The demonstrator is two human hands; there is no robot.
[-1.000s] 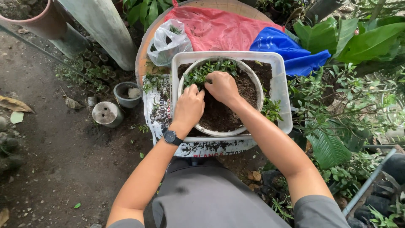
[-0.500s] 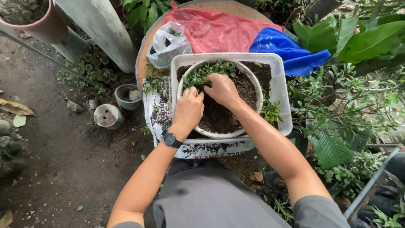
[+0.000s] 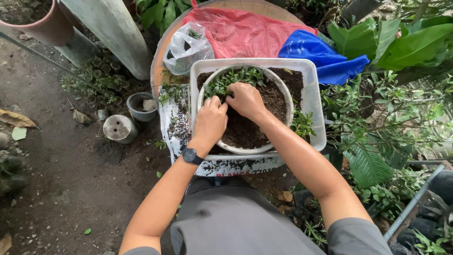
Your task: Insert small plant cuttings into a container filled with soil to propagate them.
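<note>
I have both hands down in the round white pot (image 3: 283, 97), which sits inside a white rectangular plastic tub (image 3: 314, 101) on the round worktop (image 3: 158, 78). The pot is filled with dark soil (image 3: 247, 130), and small green seedlings (image 3: 231, 78) grow along its far-left rim. My left hand (image 3: 210, 120) rests knuckles-up on the soil, fingers (image 3: 213, 105) curled narrow and pressing down just beside the seedlings; I cannot tell whether they pinch anything. My right hand (image 3: 245, 99) lies touching it, fingers bent into the soil right at the seedlings' base, tips hidden. A black wristwatch (image 3: 190, 155) sits on my left wrist. Beyond the tub lie a clear plastic bag (image 3: 188, 45), a red bag (image 3: 240, 30) and a blue bag (image 3: 316, 52).
</note>
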